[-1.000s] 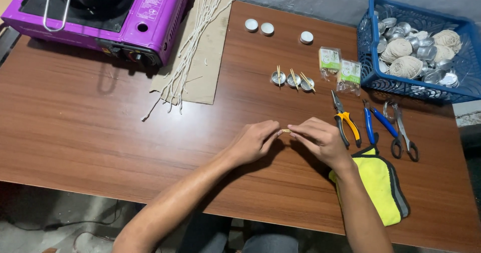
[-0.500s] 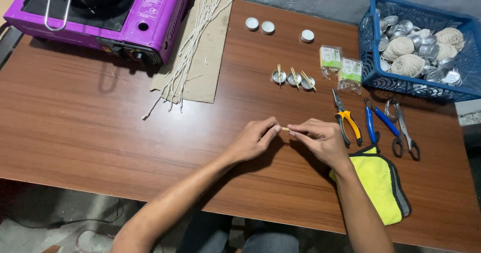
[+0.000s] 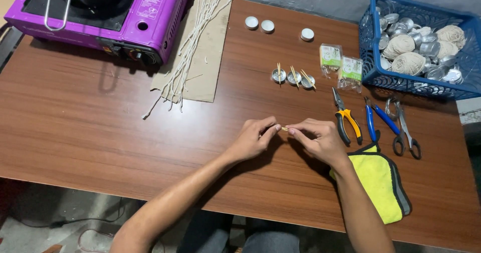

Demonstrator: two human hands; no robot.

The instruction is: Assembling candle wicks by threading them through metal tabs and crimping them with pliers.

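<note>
My left hand [image 3: 253, 140] and my right hand [image 3: 318, 140] meet in the middle of the frame, low over the brown desk [image 3: 100, 133]. Both pinch one tiny tan piece [image 3: 284, 129], which sits right between my fingertips. Just right of my right hand lie yellow pliers [image 3: 345, 117] and a yellow cloth [image 3: 381, 180]. Above my hands stand three small metal cups [image 3: 293, 76]. A blue basket [image 3: 371, 42] sits at the upper right, a purple stove [image 3: 150, 12] at the upper left.
</note>
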